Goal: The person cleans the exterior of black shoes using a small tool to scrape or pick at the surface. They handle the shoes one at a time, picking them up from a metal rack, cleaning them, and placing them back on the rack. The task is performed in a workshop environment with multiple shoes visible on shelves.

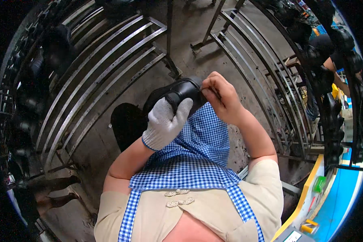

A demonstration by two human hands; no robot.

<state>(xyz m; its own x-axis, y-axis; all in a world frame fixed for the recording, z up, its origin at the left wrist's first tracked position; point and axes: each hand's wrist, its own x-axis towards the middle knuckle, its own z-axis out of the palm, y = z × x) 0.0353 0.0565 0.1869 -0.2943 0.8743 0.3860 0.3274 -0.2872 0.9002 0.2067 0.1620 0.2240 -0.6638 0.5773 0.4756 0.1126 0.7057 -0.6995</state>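
A glossy black shoe [184, 89] is held in front of my body, above the lap of a blue-and-white checked apron [207, 129]. My left hand [164, 121], in a white knitted glove, is closed around the near side of the shoe, thumb apart from the fingers. At the shoe's right end is my bare right hand [224, 97], its fingers curled in a pinch close to the black upper. Something thin and dark shows between those fingers, too small to name. The sole and the far side of the shoe are hidden.
Metal-rail racks stand at left [105, 76] and right [252, 64] over a grey floor. Black shoes [330, 113] line the far right. A blue-topped bench [345, 201] holds a green object [320, 184] and a yellow roll [309, 226]. Another person's arm [339, 78] shows beyond.
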